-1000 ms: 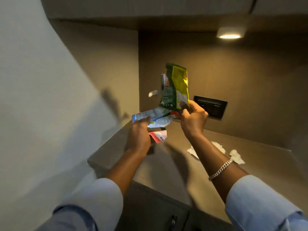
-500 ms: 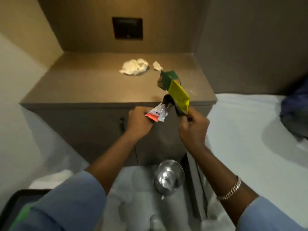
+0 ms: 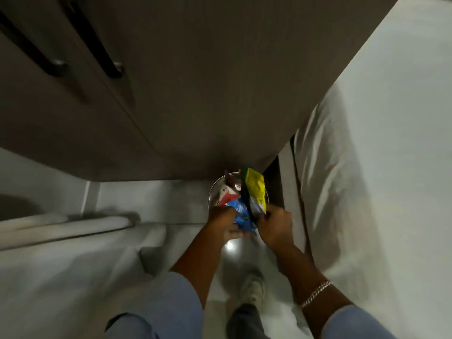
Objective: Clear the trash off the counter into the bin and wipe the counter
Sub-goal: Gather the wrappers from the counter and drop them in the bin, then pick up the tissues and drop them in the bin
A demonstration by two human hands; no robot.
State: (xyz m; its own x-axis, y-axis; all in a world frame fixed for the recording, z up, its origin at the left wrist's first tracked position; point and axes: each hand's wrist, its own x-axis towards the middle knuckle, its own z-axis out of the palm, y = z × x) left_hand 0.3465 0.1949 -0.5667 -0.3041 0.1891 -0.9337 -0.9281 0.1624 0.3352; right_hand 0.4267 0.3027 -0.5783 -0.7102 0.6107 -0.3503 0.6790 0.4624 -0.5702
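- At far left, two dark bar handles (image 3: 88, 37) run slantwise down the brown cabinet front (image 3: 186, 99), which fills the upper half of the view; the table top itself is out of sight.
- Below the cabinet, pale blurred floor (image 3: 73, 277) spreads across the lower left, with a long pale rounded shape lying along it that is too smeared to name.
- The left hand (image 3: 223, 222) reaches forward from a light blue sleeve (image 3: 176, 304), its fingers closed on a blue wrapper (image 3: 241, 214), with a red and white wrapper (image 3: 227, 193) sticking up just beyond it.
- Right under and behind these wrappers stands the shiny metal bin (image 3: 213, 192), round-rimmed, set on the floor against the cabinet base; whether its lid is up cannot be told.
- The trash is thus held over the bin's rim, not yet let go.
- The right hand (image 3: 276, 227) is just beside the left, fingers pinched shut on the lower end of a yellow and green packet (image 3: 255, 189), which stands upright above the bin.
- A silver chain bracelet (image 3: 316, 293) sits on the right wrist, above another light blue sleeve.
- Between the forearms a white shoe (image 3: 253, 288) shows on the floor, blurred.
- At right, a white bed sheet (image 3: 379, 167) hangs down, near the cabinet's side.
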